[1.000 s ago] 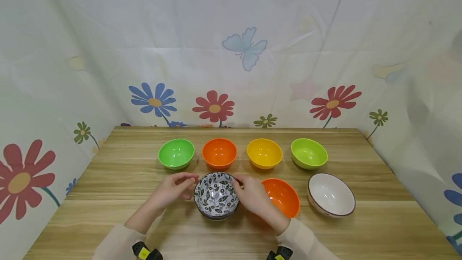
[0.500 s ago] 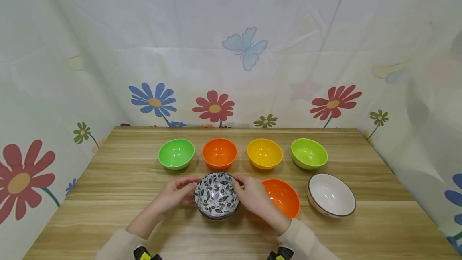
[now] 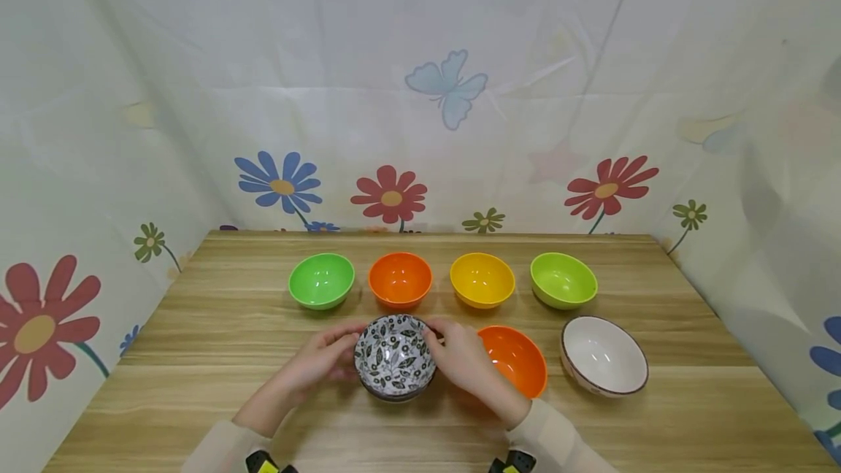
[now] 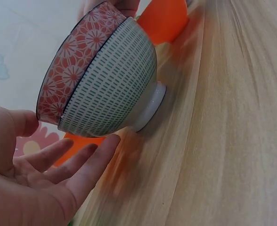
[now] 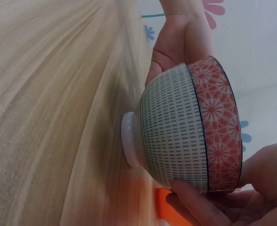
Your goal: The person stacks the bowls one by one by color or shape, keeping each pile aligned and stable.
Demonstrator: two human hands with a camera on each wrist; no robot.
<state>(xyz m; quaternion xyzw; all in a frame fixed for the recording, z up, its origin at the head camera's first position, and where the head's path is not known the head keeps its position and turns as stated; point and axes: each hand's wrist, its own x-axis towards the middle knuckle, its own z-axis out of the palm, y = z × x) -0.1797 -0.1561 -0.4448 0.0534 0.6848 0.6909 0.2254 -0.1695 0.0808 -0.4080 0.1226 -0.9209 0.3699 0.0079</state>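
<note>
Two nested bowls stand near the middle of the table: the upper bowl (image 3: 394, 356) has a black-and-white leaf pattern inside and a red flowered outside. Below it, the lower bowl (image 4: 115, 84) shows green dashes and a white foot. My left hand (image 3: 322, 358) holds the stack's left side, thumb at the upper rim and fingers spread along the lower side. On the opposite side my right hand (image 3: 460, 356) grips the stack, its thumb over the rim and fingers against the outside wall, as the right wrist view shows.
An orange bowl (image 3: 515, 360) sits partly behind my right forearm, with a white dark-rimmed bowl (image 3: 604, 356) farther right. Behind them stand green (image 3: 322, 281), orange (image 3: 400, 279), yellow (image 3: 482, 280) and lime bowls (image 3: 563, 280). A patterned cloth (image 3: 512, 130) backs the table (image 3: 171, 341).
My left hand has closed in from the left until it meets the stacked bowls. The right hand keeps its grip, and the bowls stay in place.
</note>
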